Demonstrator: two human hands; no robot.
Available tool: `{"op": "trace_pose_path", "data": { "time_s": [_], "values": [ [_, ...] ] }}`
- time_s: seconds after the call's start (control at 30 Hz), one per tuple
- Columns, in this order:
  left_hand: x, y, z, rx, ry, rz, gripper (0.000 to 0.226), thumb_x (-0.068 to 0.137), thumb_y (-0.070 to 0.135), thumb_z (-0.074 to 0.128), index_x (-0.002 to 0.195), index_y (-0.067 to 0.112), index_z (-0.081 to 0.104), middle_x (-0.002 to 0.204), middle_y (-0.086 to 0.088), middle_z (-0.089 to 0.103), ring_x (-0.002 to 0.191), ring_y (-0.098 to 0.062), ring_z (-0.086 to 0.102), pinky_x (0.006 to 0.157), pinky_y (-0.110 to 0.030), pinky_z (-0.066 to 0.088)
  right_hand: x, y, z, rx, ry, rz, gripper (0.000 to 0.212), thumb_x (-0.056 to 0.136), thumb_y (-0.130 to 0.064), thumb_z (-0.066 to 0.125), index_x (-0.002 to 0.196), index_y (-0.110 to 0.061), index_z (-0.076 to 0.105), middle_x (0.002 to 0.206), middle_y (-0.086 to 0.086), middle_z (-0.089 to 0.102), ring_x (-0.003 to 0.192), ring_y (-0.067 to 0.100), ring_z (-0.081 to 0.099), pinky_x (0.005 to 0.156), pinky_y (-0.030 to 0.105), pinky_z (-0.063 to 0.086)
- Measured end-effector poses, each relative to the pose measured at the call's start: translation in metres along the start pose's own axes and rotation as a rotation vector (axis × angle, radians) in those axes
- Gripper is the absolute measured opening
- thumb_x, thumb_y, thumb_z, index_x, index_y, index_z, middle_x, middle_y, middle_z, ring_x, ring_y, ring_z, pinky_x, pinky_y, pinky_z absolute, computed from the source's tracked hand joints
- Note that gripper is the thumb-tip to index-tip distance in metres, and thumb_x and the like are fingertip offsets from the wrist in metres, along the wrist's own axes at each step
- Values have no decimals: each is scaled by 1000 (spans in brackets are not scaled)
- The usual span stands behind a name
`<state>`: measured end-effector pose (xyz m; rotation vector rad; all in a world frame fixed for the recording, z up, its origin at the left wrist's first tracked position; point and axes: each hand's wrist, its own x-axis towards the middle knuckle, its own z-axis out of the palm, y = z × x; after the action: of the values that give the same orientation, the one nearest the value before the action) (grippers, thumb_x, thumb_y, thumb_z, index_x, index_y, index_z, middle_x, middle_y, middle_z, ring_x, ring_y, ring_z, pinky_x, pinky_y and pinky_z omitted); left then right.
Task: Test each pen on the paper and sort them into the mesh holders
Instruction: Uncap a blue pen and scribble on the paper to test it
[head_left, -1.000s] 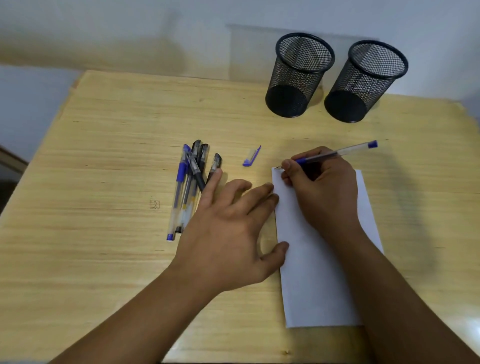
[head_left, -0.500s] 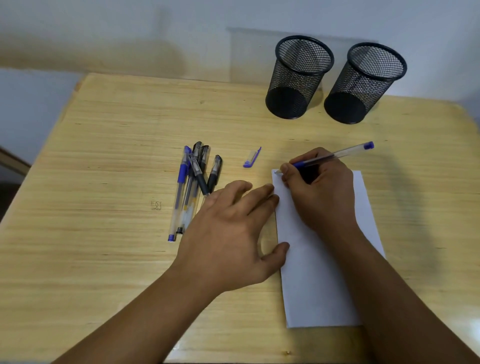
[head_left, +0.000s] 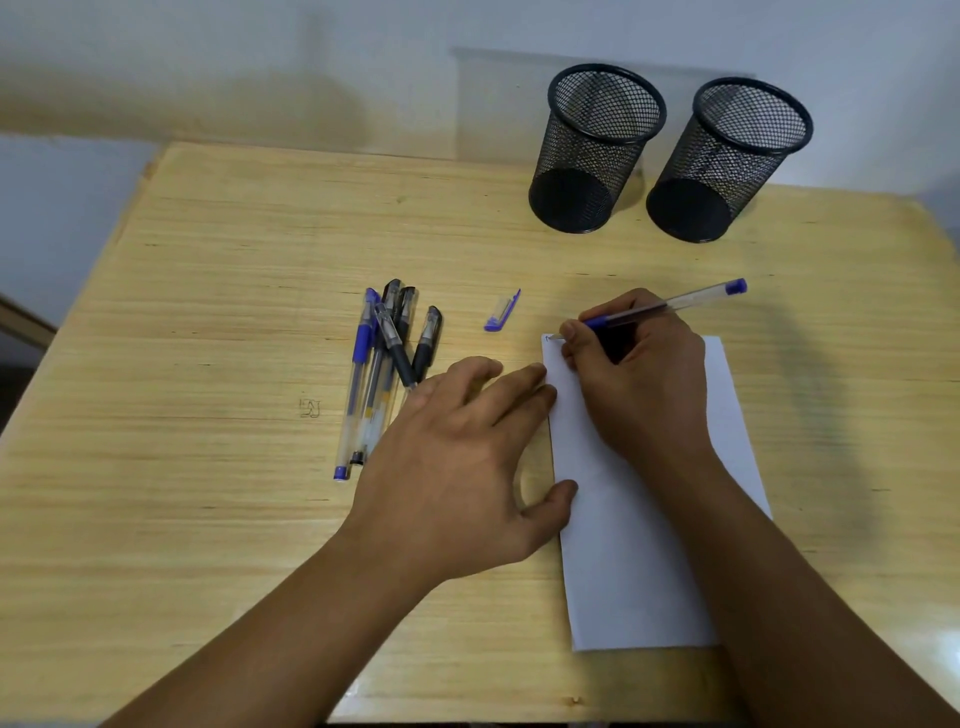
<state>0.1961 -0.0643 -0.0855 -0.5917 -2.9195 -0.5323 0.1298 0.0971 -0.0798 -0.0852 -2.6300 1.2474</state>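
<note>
The task looks barely begun: both mesh holders, the left one and the right one, stand side by side at the far edge of the tabletop and show no pens inside. The right hand pinches a clear pen with blue ends in a writing grip, its tip on the far left corner of the white paper, where a tiny mark may be starting, too small to be sure. The left hand lies flat with fingers spread, its fingertips and thumb on the left edge of the paper, steadying it. The pen's blue cap lies on the wood just beyond the paper. A cluster of capped pens waits left of the hands, some blue, some black, so by the look of it this first test, its sorting, and all the others remain
</note>
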Motion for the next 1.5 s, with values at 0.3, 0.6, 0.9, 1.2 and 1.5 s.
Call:
{"op": "trace_pose_path", "data": {
  "time_s": [0.3, 0.6, 0.9, 1.2, 1.5],
  "values": [
    [-1, 0, 0, 0, 10, 3, 67, 78, 63, 57, 131, 22, 61, 138, 9, 57, 130, -22, 46, 102, -41, 36, 1, 3, -2, 14, -21, 7, 11, 87, -28, 73, 87, -23, 63, 73, -25, 56, 73, -24, 54, 65, -4, 39],
    [-1, -1, -1, -14, 16, 7, 67, 78, 62, 58, 131, 21, 62, 138, 9, 57, 130, -23, 47, 101, -43, 40, 1, 1, -1, 11, -6, 50, 10, 89, -29, 71, 89, -23, 63, 73, -23, 56, 69, -8, 56, 65, -5, 38],
    [-2, 0, 0, -14, 25, 15, 67, 78, 62, 58, 131, 21, 62, 138, 8, 57, 130, -23, 47, 101, -42, 38, -1, -2, -1, -14, -8, 29, 14, 89, -27, 71, 87, -23, 58, 71, -25, 51, 65, -10, 54, 65, -7, 37],
    [-2, -1, 0, -21, 16, 17, 67, 79, 61, 58, 132, 21, 61, 139, 7, 57, 129, -24, 47, 101, -44, 40, 0, -1, 1, -15, -5, 37, 13, 89, -28, 71, 87, -24, 58, 70, -26, 51, 65, -9, 52, 64, -7, 37],
    [-1, -1, 3, -39, 71, 33, 65, 77, 59, 61, 128, 19, 64, 136, 6, 59, 126, -25, 50, 98, -45, 42, 0, 1, -1, -18, 0, 16, 12, 89, -26, 71, 88, -22, 60, 72, -24, 54, 68, -7, 55, 65, -5, 39]
  ]
}}
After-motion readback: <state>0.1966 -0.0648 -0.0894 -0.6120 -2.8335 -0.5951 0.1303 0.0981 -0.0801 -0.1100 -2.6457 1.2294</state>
